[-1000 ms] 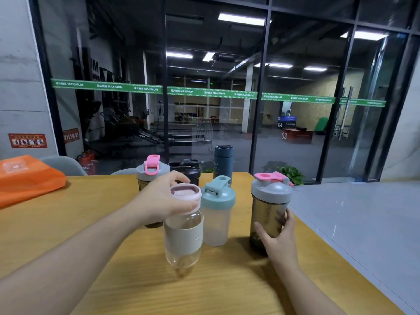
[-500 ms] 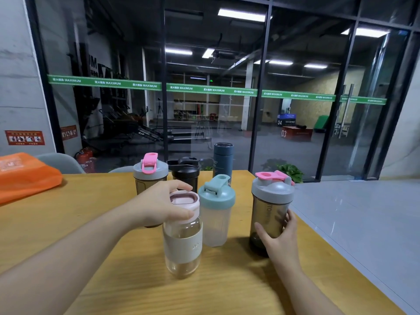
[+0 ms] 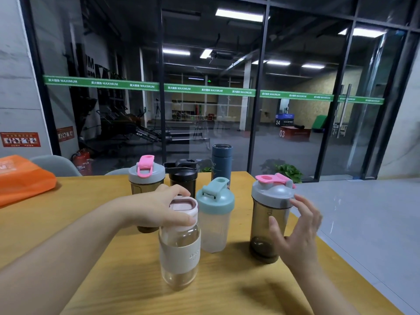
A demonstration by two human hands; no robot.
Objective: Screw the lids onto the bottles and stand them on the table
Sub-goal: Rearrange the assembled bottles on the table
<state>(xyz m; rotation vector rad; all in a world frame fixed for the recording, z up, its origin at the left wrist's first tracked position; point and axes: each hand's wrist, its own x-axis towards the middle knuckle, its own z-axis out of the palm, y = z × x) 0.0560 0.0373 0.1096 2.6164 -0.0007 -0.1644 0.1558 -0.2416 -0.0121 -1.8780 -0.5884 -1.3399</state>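
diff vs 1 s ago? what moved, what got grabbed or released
The right hand let go of the smoky shaker bottle: its grip opened and the fingers now sit apart from the side. The left hand lowered the glass bottle onto the table and still grips its pink lid. The other four bottles stayed put.

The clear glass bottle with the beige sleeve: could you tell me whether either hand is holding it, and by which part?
The left hand grips the glass bottle by its pink lid. The right hand is open beside the smoky shaker, holding nothing.
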